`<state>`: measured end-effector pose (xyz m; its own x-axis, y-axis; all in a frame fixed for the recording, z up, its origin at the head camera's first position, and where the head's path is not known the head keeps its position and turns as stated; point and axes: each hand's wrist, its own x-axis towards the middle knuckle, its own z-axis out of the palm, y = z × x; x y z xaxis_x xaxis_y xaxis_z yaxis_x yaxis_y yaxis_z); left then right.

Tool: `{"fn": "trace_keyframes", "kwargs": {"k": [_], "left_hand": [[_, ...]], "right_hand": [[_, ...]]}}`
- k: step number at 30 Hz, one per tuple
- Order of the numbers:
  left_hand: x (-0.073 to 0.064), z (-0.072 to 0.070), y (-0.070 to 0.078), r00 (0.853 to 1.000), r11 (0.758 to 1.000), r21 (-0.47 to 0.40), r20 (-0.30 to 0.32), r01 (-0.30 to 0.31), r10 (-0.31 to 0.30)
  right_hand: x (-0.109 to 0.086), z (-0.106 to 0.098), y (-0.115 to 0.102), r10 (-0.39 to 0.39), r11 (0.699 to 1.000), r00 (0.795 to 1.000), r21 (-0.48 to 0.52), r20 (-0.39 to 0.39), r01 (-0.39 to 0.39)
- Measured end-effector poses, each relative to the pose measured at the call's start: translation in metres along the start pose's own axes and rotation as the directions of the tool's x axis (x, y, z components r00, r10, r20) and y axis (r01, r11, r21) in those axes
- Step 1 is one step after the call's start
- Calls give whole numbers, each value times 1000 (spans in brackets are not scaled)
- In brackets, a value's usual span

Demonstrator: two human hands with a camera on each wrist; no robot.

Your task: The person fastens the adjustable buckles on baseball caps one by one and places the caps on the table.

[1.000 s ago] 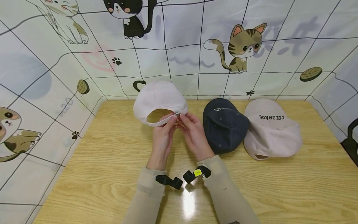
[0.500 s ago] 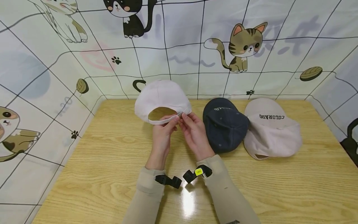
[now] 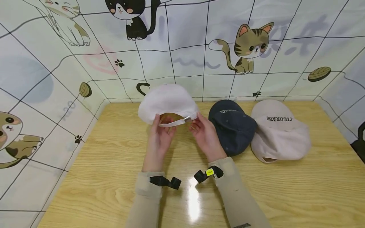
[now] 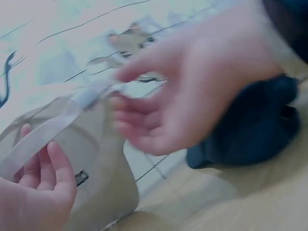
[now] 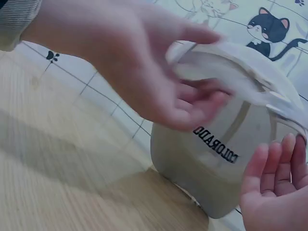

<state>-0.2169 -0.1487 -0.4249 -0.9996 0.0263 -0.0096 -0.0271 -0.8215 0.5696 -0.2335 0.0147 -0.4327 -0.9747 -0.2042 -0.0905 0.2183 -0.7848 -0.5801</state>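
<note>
A pale pinkish-white cap (image 3: pixel 168 98) is held up over the table, its back opening toward me. Across that opening runs its strap (image 3: pixel 174 123), with a metal buckle (image 3: pixel 187 119) near the right end. My left hand (image 3: pixel 159 139) holds the left edge of the opening, thumb outside and fingers behind the strap. My right hand (image 3: pixel 207 136) pinches the right end of the strap, fingers curled below it. Both wrist views look into the cap's inside, blurred around the right hand (image 4: pixel 178 91). Lettering (image 5: pixel 215 144) shows inside in the right wrist view.
To the right lies a navy cap (image 3: pixel 232 126) with light lettering. Touching it is a light pink cap (image 3: pixel 280 133) marked COLORADO. All are on a wooden table (image 3: pixel 114 190). A cat-patterned cloth wall (image 3: pixel 188 41) stands behind and at both sides.
The hands have spread apart from the buckle: the left moved left along the strap to the opening's edge, the right slightly right. The cap's back has tilted, narrowing the visible opening.
</note>
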Motion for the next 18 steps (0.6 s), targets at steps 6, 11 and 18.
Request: {"fn": "trace_keyframes", "kwargs": {"k": [6,11,18], "left_hand": [[1,-10,12,995,995,54,-63,81,-77],[1,-10,10,993,967,246,-111,71,-45],[2,-22,17,979,897,441,-193,31,61]], "right_hand": [[5,-5,-1,104,994,994,-18,37,-104],[7,-4,-1,81,995,993,-54,-82,-86],[3,-5,-7,18,939,987,-338,-161,-72]]}}
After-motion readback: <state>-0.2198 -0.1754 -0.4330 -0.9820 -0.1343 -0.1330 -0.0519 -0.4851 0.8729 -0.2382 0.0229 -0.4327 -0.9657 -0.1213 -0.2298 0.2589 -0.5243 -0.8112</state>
